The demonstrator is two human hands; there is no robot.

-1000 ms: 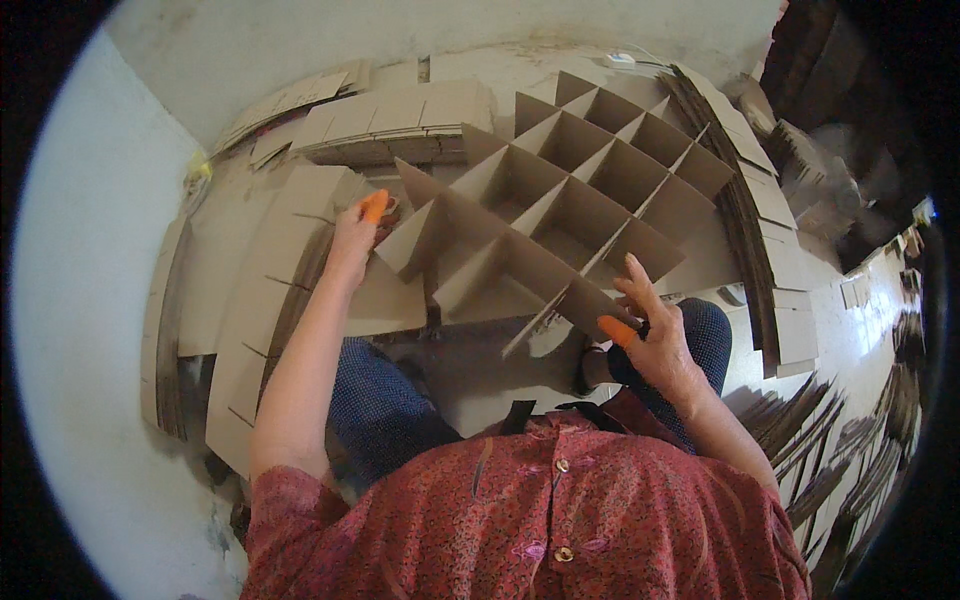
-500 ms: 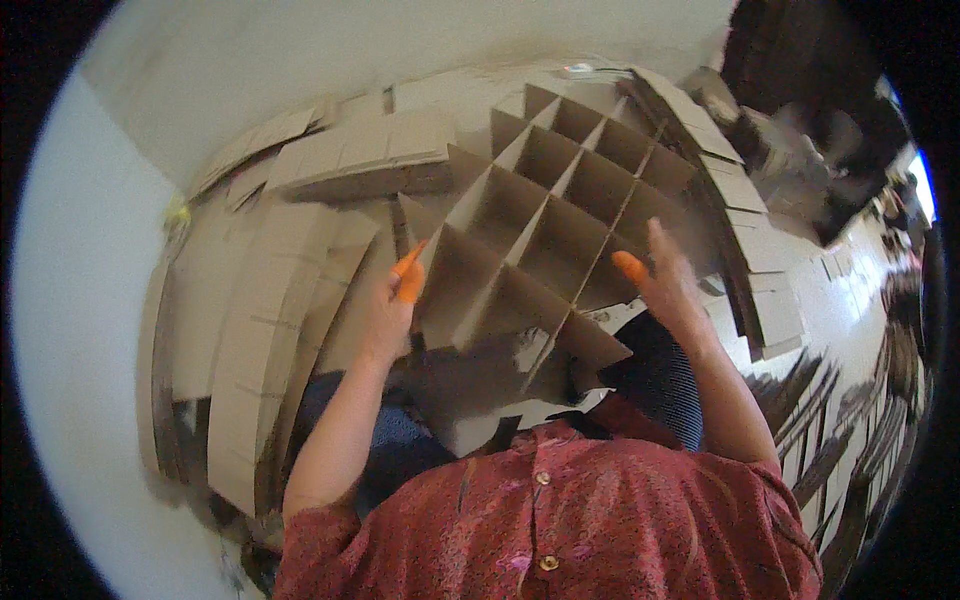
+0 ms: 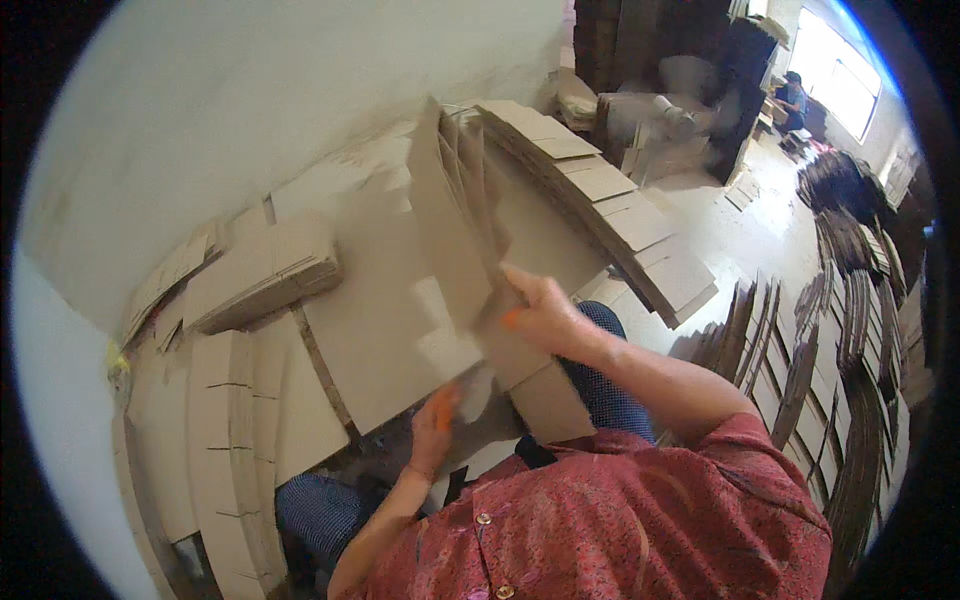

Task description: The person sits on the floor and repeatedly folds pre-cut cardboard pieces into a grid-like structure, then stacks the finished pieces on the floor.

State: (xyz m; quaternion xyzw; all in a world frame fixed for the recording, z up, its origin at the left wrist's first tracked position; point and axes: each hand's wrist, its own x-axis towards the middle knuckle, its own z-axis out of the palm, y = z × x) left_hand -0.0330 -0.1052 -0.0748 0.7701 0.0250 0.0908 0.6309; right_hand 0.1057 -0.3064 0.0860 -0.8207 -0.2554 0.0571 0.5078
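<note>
A cardboard partition grid is folded nearly flat, its panels pressed together and slanting from the far end of the table down towards my lap. My right hand is closed on its right side, near the lower part. Apart from the partition, to its left near the table's front edge, my left hand has its fingers stretched out, somewhat blurred, with nothing seen in them. Orange covers show on fingers of both hands.
Stacked slotted cardboard strips line the table's right side. More strips lie in a stack at the back left and a long stack at the left. Bundled cardboard stands on the floor at right. A person sits far off near a window.
The opened grid has collapsed into a narrow folded bundle. My right hand has moved left and closed on it; my left hand has dropped nearer my body. The view has shifted right.
</note>
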